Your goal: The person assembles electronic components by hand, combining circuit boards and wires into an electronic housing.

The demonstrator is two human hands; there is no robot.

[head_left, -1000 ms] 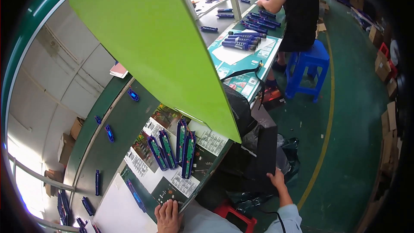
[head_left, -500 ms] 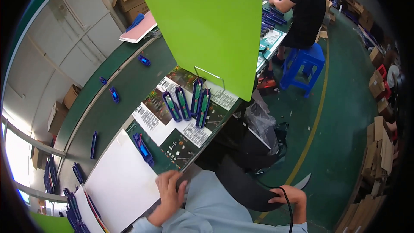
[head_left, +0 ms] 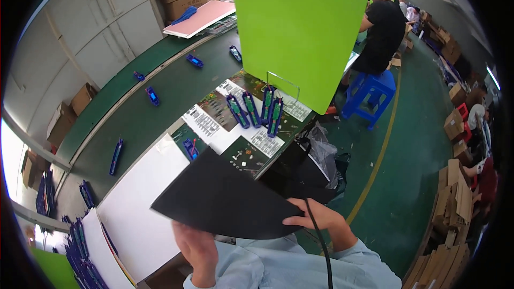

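Both hands grip the black sheet (head_left: 225, 198), left hand (head_left: 195, 249) at its six o'clock edge, right hand (head_left: 318, 219) at four, lifted above the white board (head_left: 142, 219), not yet laid down.

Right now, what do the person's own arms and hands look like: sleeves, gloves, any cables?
Both hands, left hand and right hand, are bare, with no gloves; no rings or watch can be made out. Light blue long sleeves cover both forearms down to the wrists. A thin black cable runs past the right hand and down across the sleeve.
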